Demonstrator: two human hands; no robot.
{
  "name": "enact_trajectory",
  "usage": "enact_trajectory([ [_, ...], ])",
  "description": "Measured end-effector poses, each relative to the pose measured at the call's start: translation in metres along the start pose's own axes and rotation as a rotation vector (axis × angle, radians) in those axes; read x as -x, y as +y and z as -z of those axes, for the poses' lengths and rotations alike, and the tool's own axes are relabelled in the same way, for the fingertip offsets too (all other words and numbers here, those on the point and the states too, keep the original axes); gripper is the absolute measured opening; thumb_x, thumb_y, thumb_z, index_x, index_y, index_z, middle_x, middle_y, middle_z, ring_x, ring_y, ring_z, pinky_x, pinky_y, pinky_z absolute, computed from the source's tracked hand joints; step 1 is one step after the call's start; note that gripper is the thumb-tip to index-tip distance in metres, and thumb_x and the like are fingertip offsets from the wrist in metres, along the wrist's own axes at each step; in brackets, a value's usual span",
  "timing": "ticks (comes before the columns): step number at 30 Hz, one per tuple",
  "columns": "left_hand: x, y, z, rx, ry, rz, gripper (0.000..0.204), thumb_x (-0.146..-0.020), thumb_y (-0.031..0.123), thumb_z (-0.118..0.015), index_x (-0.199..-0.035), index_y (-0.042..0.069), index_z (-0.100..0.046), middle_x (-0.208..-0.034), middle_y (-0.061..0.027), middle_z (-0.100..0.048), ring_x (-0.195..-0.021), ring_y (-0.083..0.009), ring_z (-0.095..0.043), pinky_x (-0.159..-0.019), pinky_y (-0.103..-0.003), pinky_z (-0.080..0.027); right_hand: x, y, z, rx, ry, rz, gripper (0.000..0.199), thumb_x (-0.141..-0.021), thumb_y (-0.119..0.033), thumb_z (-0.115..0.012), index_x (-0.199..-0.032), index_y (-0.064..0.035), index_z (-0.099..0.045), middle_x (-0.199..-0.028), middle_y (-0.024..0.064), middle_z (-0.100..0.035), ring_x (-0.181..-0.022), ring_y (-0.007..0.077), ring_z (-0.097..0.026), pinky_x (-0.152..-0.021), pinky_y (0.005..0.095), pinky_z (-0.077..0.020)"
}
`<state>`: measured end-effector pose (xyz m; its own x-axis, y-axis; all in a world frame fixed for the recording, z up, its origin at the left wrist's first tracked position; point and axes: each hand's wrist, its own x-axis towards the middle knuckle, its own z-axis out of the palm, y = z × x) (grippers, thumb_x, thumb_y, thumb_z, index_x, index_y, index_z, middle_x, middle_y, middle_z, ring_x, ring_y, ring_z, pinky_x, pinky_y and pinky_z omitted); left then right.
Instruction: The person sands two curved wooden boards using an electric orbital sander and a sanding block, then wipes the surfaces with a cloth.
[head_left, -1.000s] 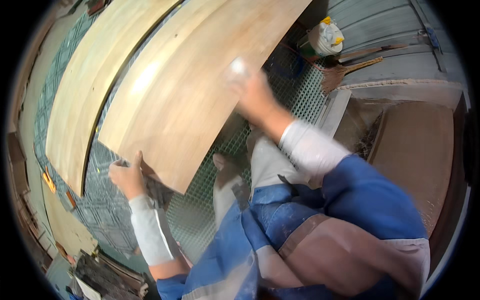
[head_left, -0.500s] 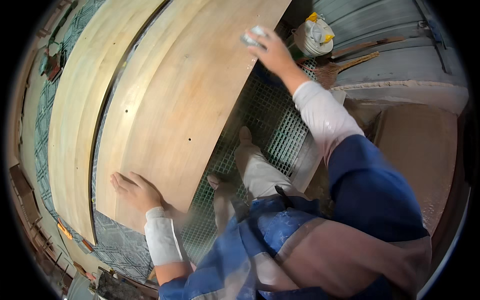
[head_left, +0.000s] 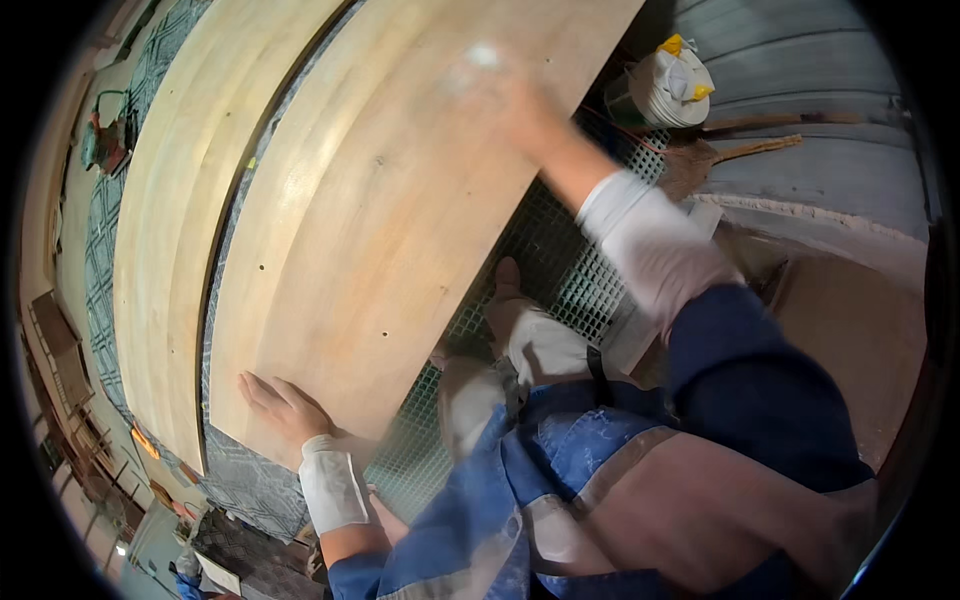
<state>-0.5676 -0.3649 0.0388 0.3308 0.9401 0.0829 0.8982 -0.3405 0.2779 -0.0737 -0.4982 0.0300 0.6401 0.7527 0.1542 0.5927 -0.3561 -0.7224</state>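
A wide pale wooden panel (head_left: 330,270) lies before me, with small dark holes in its face. My left hand (head_left: 287,408) rests flat near the panel's near end, fingers stretched out, holding nothing. Over the far part of the same panel, my right hand (head_left: 515,110) is smeared by motion. It grips a small whitish-grey pad (head_left: 483,56), pressed against the wood as far as the blur shows; its exact kind cannot be made out. A second pale wooden panel (head_left: 165,290) lies to the left, with a narrow dark gap between the two.
Patterned grey cloth (head_left: 250,490) shows beneath the panels. A green-handled power tool (head_left: 103,145) sits at far left. On the right are a white bucket (head_left: 660,95) with bags in it, a straw broom (head_left: 745,152) and a brown board (head_left: 850,320). Floor grating (head_left: 560,265) lies under my feet.
My right hand has swept left across the panel with the pad. The whole view has shifted slightly; my left hand stays flat at the near end.
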Motion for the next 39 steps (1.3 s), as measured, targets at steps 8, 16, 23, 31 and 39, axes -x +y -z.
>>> enact_trajectory([
  [8, -0.002, 0.006, 0.001, 0.05, 0.002, 0.01, 0.056, -0.108, 0.028, -0.041, -0.152, -0.005, -0.035, -0.158, -0.0256, -0.033, -0.148, -0.0387, -0.031, -0.122, -0.046, -0.025, 0.159, -0.187, -0.151, -0.121, -0.323, 0.538, 0.036, -0.094, -0.022, -0.064, -0.128, -0.0144, -0.067, -0.126, 0.0162, -0.066, -0.111, 0.0347, -0.064, -0.093, 0.0437, -0.0537],
  [16, -0.001, 0.015, 0.004, -0.003, -0.001, 0.014, 0.053, -0.108, 0.024, -0.038, -0.151, -0.006, -0.035, -0.158, -0.0258, -0.033, -0.146, -0.0409, -0.034, -0.12, -0.047, -0.029, -0.039, -0.032, -0.023, 0.312, 0.184, 0.231, 0.034, -0.095, -0.022, -0.062, -0.128, -0.0196, -0.07, -0.125, 0.0206, -0.065, -0.118, 0.0366, -0.061, -0.097, 0.0473, -0.0514],
  [23, -0.006, 0.022, 0.012, -0.095, -0.062, 0.063, 0.052, -0.105, 0.021, -0.039, -0.15, -0.005, -0.036, -0.159, -0.0254, -0.032, -0.146, -0.0398, -0.033, -0.121, -0.046, -0.028, 0.063, -0.188, -0.228, -0.083, -0.271, 0.425, 0.04, -0.098, -0.023, -0.05, -0.134, -0.0119, -0.064, -0.157, 0.0237, -0.041, -0.143, 0.0383, -0.04, -0.117, 0.0507, -0.0297],
  [31, -0.002, 0.01, 0.011, 0.037, -0.062, 0.131, 0.054, -0.101, 0.013, -0.044, -0.151, -0.006, -0.035, -0.16, -0.0245, -0.03, -0.149, -0.0383, -0.029, -0.124, -0.045, -0.024, -0.067, -0.105, -0.109, 0.139, -0.114, 0.307, 0.036, -0.093, -0.015, -0.062, -0.128, -0.0205, -0.07, -0.142, 0.0227, -0.055, -0.121, 0.0387, -0.057, -0.104, 0.045, -0.0475],
  [39, -0.01, 0.011, 0.007, 0.048, -0.102, 0.118, 0.057, -0.108, 0.027, -0.042, -0.153, -0.005, -0.033, -0.16, -0.0252, -0.03, -0.148, -0.0397, -0.029, -0.123, -0.048, -0.024, 0.011, -0.128, -0.128, 0.049, -0.246, 0.398, 0.039, -0.096, -0.019, -0.064, -0.134, -0.0111, -0.061, -0.134, 0.0153, -0.062, -0.114, 0.0312, -0.064, -0.099, 0.0384, -0.0516],
])
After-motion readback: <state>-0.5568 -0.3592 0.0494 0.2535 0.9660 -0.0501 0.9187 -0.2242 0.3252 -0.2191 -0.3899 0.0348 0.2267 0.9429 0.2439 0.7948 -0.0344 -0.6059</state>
